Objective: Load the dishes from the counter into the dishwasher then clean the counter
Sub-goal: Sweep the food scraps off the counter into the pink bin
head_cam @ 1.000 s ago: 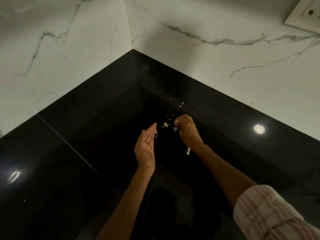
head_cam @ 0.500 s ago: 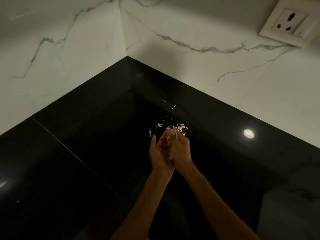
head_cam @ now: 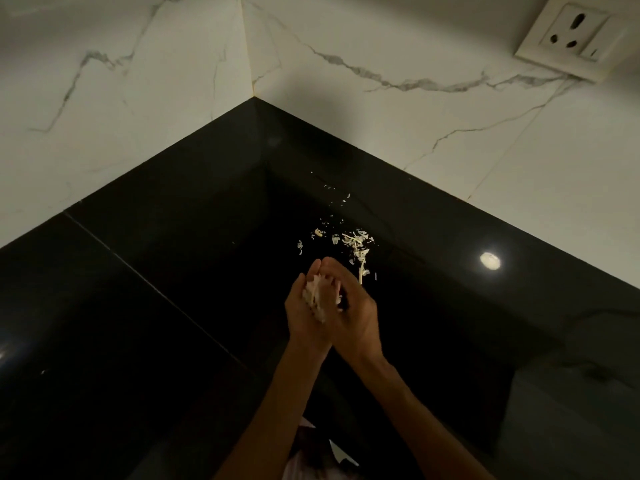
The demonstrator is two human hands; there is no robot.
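Observation:
Pale food scraps (head_cam: 353,242) lie scattered on the glossy black counter (head_cam: 173,271) near its inner corner. My left hand (head_cam: 301,317) is cupped, palm up, with a small heap of gathered scraps (head_cam: 317,296) in it. My right hand (head_cam: 356,306) presses against the left one from the right, its fingers curled over the heap. Both hands sit just in front of the loose scraps. A thin trail of smaller bits (head_cam: 337,199) runs further back toward the wall.
White marble-patterned walls (head_cam: 121,81) meet in a corner behind the counter. A wall socket (head_cam: 571,36) is mounted at the upper right. A seam (head_cam: 156,289) crosses the counter on the left. A ceiling light reflection (head_cam: 490,260) shows on the right.
My hands were apart a second ago, the right one pinching scraps on the counter. They have come together, and gathered scraps now sit in the cupped left palm.

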